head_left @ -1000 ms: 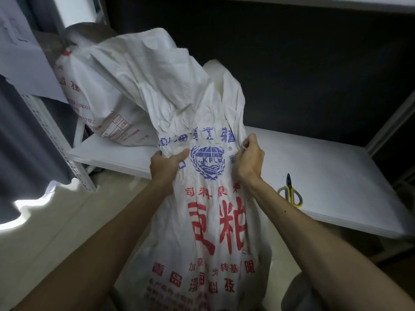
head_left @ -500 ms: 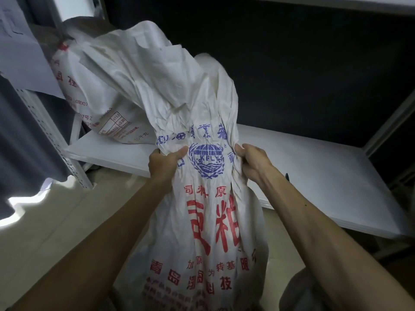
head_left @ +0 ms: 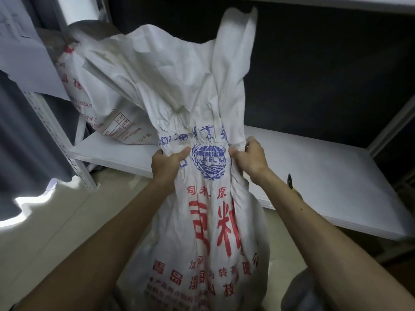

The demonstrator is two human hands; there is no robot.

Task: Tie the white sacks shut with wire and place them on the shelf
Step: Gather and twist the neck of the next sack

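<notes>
Hoisting onto the shelf (head_left: pixel 314 167) seems the step in hand: the white sack (head_left: pixel 208 221) is held upright before its front edge, neck bunched, wire not visible, with another sack (head_left: pixel 101 104) leaning at the left end. Left hand (head_left: pixel 166 164) and right hand (head_left: pixel 251 158) each clutch a fistful of cloth below the neck. Next it likely needs lifting over the edge, clear of the cutters (head_left: pixel 291 181).

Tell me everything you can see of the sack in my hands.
The sack is white, creased, woven-looking material, printed with a blue globe emblem and blue characters near the neck and red characters below. It is upright in front of the shelf, its neck gathered narrow, the loose top flaring above. The left hand and right hand grip the neck from either side. Whether the neck is tied cannot be told; its bottom is out of view.
</notes>
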